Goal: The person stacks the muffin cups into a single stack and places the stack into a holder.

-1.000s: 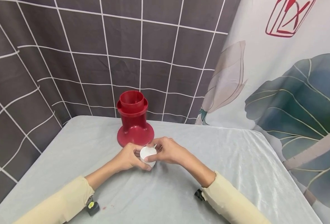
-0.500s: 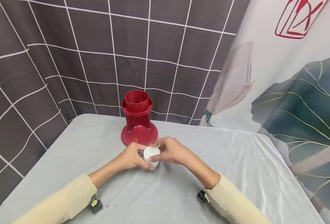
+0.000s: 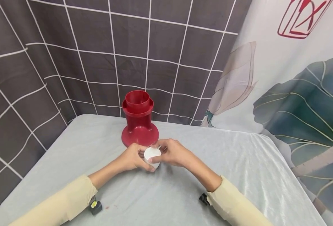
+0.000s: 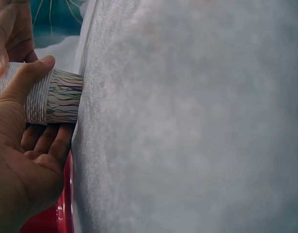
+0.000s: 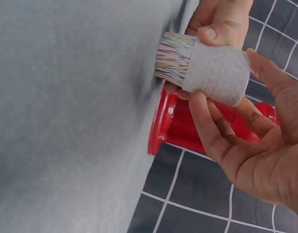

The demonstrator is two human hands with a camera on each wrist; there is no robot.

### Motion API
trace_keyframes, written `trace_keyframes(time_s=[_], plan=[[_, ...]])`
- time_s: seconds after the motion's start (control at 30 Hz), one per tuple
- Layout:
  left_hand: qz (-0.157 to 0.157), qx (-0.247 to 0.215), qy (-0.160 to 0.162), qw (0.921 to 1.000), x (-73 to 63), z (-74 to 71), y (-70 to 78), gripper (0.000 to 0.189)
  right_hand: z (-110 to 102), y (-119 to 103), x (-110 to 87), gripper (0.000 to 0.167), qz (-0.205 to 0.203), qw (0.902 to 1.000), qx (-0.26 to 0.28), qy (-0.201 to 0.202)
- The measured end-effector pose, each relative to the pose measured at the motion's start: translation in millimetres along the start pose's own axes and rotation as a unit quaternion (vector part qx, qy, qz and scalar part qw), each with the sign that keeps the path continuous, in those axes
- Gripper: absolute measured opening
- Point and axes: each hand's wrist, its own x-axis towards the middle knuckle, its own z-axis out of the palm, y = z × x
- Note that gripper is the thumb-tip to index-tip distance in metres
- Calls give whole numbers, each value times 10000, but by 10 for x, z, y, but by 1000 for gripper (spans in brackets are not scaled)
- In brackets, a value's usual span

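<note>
A short nested stack of white paper cups (image 3: 151,152) stands upright on the cloth-covered table, between both hands. Its ridged white rims are at the top; the lowest cup (image 5: 174,59) shows thin multicoloured streaks below them. My left hand (image 3: 131,158) grips the stack from the left, thumb on the near side and fingers round the far side. From the right, my right hand (image 3: 176,153) holds the upper part, thumb at the top edge and fingertips against the side. Just behind the hands is a red plastic stand (image 3: 139,124) with a round base and an open tube on top.
Pale grey cloth covers the table (image 3: 220,157). A dark curtain with white grid lines (image 3: 161,40) hangs behind and to the left. A white curtain with painted leaves (image 3: 291,94) hangs at the right. Small black devices (image 3: 95,207) sit at the sleeves.
The head view has turned a little, so the scene sits slightly farther right than a second ago. Both hands keep their hold on the paper cups, with no clear movement.
</note>
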Motion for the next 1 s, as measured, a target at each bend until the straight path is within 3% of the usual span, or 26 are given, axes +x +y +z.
trace_keyframes(time_s=[0.4, 1.0], plan=[[3, -168, -46, 9998, 18, -25, 11, 44, 57, 26, 4, 41, -250, 9993, 52, 280], [58, -227, -60, 9997, -27, 10, -6, 52, 50, 83, -84, 54, -457, 9986, 88, 248]])
